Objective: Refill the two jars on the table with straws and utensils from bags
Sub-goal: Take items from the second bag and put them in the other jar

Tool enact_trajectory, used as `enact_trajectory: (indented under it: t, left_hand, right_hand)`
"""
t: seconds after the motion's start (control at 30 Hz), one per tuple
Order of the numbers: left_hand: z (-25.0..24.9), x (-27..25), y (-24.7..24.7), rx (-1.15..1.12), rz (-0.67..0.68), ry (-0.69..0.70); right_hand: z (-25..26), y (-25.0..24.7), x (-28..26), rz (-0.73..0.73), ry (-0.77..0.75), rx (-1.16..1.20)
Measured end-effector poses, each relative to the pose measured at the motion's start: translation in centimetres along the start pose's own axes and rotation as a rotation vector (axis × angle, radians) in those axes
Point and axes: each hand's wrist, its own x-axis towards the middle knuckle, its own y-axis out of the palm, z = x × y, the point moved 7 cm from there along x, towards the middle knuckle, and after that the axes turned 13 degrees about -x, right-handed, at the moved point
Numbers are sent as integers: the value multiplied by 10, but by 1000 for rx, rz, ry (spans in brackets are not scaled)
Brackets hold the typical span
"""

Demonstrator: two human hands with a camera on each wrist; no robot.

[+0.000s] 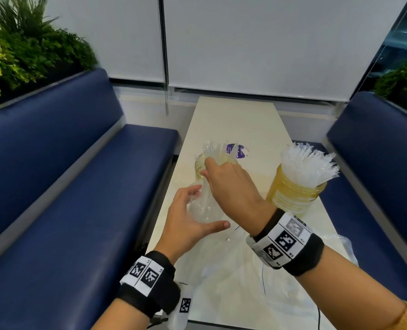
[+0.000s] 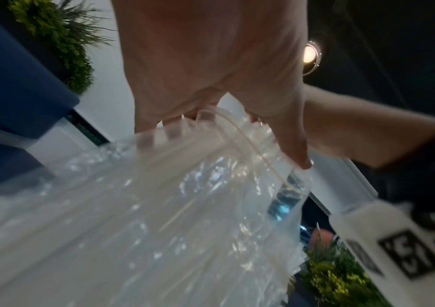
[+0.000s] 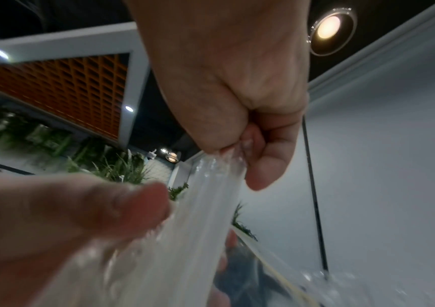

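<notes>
I see two jars on the table [image 1: 235,120]: near-empty jar [image 1: 199,166] centre frame, filled jar [image 1: 293,191] right; bag [image 1: 233,270] below.

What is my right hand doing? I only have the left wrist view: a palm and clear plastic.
Observer: The right hand has its grip round a bundle of wrapped straws. In the head view their upper ends show above the left jar.
Operator: Is that jar full?
Observer: I cannot tell, because the hand hides most of its mouth. The right jar is packed with straws that fan out of its top.
Operator: Anything near my wrists?
Observer: Loose clear plastic lies on the near end of the table, below the right wrist.
</notes>
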Motion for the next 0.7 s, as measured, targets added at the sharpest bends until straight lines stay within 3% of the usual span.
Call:
enact_trajectory:
  t: [0.2,0.37,0.47,0.57,0.7]
  left_hand:
    - [-13,4,1,103,-155,117]
    - [-9,11,-5,74,-222,142]
    - [-1,18,-7,55,-190,115]
    - [2,21,-4,25,-146,106]
    - [-2,19,-5,2,-139,82]
  right_hand:
    - [19,-12,11,-112,-69,62]
    - [-2,-2,8,-295,47,641]
    - [-4,18,4,-183,80,541]
    - [7,37,2,-110,-33,469]
    - [12,43,2,-237,-56,620]
